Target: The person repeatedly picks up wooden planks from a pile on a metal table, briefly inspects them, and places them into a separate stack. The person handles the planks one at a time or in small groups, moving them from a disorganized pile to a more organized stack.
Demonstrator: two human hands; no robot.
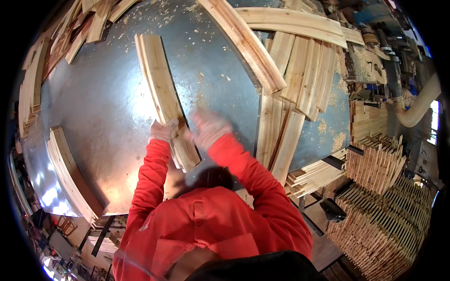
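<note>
In front of me a pale wooden board [158,84] with a profiled left edge lies lengthwise on the metal tabletop [105,89]. It looks like one or more pieces stacked together; I cannot tell which. My left hand [162,131], in a whitish glove, grips the board's left edge near its close end, fingers over the top. My right hand [211,129], gloved too, is just right of the board and smeared by motion. Its fingers cannot be made out, nor whether they touch the board.
Several boards [307,70] lie overlapped at the right, with one long board [243,42] slanting across. A stack of boards [70,173] lies at the left edge, more boards [98,21] far left. Wood shavings dot the table. Stacked slats [379,225] stand beyond its right side.
</note>
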